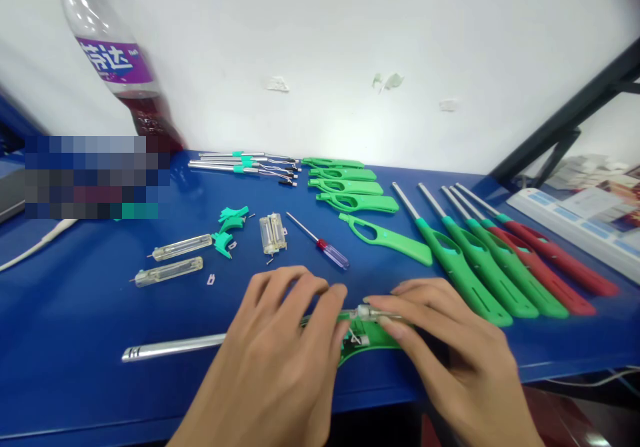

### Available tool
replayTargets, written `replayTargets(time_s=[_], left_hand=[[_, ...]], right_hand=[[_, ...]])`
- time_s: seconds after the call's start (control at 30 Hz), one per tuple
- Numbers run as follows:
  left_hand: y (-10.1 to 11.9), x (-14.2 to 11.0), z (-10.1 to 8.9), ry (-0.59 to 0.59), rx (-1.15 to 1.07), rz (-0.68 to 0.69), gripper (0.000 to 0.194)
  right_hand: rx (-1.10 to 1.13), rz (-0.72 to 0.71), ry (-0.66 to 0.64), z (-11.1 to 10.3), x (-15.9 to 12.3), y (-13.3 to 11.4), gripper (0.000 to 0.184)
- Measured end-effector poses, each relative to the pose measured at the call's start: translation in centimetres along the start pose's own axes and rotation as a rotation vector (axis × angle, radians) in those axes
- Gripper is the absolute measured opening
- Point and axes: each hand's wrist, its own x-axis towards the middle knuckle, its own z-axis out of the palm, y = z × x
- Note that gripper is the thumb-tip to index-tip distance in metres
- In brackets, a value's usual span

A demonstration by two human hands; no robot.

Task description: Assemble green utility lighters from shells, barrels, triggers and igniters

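Observation:
My left hand point(280, 347) is closed over an opened green lighter body point(377, 335) at the front of the blue table. A silver metal tube point(175, 347) sticks out of it to the left, under my fingers. Small black and white parts with wires show inside the shell. Between thumb and fingers, my right hand point(455, 353) pinches a clear fuel tank point(369, 311) over the shell; the hand hides part of it. I cannot tell whether the tank is fully seated.
Loose clear tanks point(175, 270), teal triggers point(233, 222) and a screwdriver point(333, 253) lie beyond my hands. Wired metal tubes point(225, 165) and green half shells point(350, 185) line the back. Several assembled lighters point(475, 280) lie right; a drink bottle point(120, 60) stands back left.

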Motion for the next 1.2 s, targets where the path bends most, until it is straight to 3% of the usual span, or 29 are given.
replayTargets(time_s=[0.13, 0.27, 0.47, 0.73, 1.0, 1.2], left_hand=[[-0.2, -0.5, -1.3, -0.01, 0.183, 0.032, 0.044], [-0.2, -1.1, -1.3, -0.074, 0.284, 0.1, 0.042], [0.0, -1.0, -0.9, -0.165, 0.234, 0.071, 0.028], [0.0, -1.4, -1.6, -0.31, 0.218, 0.001, 0.041], [0.3, -1.2, -1.4, -0.276, 0.203, 0.031, 0.039], [0.4, -1.6, -1.2, -0.319, 0.176, 0.048, 0.037]], right_hand=[[0.033, 0.045, -0.034, -0.1, 0.0, 0.1, 0.021], [0.054, 0.116, -0.063, -0.3, 0.0, 0.4, 0.017], [0.066, 0.157, -0.084, -0.2, -0.1, 0.7, 0.015], [0.072, 0.223, -0.11, 0.0, -0.3, 0.7, 0.012], [-0.003, 0.213, -0.134, 0.0, -0.2, 0.6, 0.016], [-0.035, 0.188, -0.102, 0.0, -0.2, 0.6, 0.019]])
